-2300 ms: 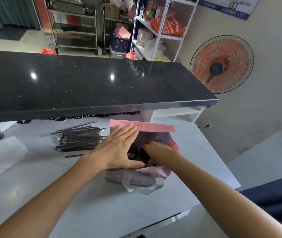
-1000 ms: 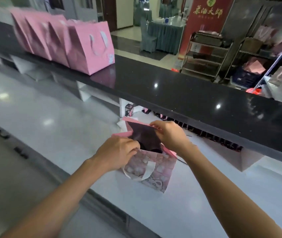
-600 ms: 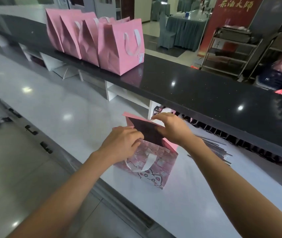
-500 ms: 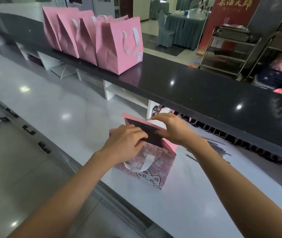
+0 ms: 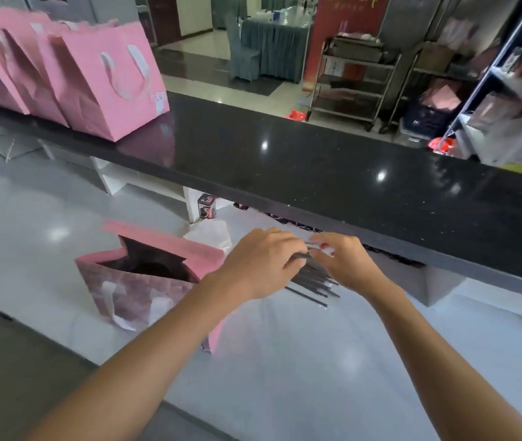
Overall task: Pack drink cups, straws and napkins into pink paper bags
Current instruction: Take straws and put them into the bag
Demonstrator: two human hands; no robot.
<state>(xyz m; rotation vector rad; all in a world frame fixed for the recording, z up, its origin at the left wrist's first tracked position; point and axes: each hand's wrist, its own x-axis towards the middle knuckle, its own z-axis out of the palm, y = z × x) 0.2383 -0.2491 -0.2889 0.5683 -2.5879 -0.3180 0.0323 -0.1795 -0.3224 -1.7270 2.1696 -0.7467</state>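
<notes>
Blur softens much of the view, and the inside of the open pink paper bag (image 5: 145, 281) on the white bench (image 5: 333, 361) is only a dark hollow, so its contents cannot be made out. The left forearm crosses in front of the bag's right corner and hides it. The bag stands near the bench's front edge, with pale ribbon handles hanging down its printed front. Thin black straws (image 5: 313, 281) lie in a loose pile to the right of the bag, toward the back of the bench under the overhang of the black speckled upper counter (image 5: 317, 160); their far ends are covered by both hands. The left hand (image 5: 263, 262) has its fingers curled around one end of the straws, gripping them. The right hand (image 5: 342, 262) lies over the pile just beside the left, fingers bent toward the straws, but whether it pinches any cannot be told. White crumpled napkins (image 5: 212, 233) peek out behind the bag. A row of closed pink paper bags with white handles (image 5: 94, 81) stands on the upper counter at its left end, partly cut off by the frame.
</notes>
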